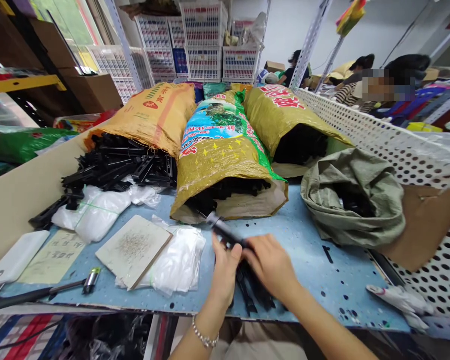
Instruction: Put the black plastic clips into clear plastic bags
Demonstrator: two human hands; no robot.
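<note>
My left hand (pixel 224 272) and my right hand (pixel 270 267) meet at the front middle of the blue table (pixel 311 240). Together they grip a long black plastic part (pixel 222 229) that points up and left towards the sacks. Its tip is blurred. Under my hands lies a small pile of black parts (pixel 253 295) near the table's front edge. My left wrist wears a bead bracelet (pixel 204 337).
Three woven sacks (pixel 225 150) and a grey-green cloth bag (pixel 354 197) lie open, full of black parts; more black parts (pixel 116 167) spill out at left. White plastic bags (pixel 180 262), a board (pixel 133 250), a white power bank (pixel 13 260) and a perforated white panel (pixel 416 155) surround me. Other people sit beyond.
</note>
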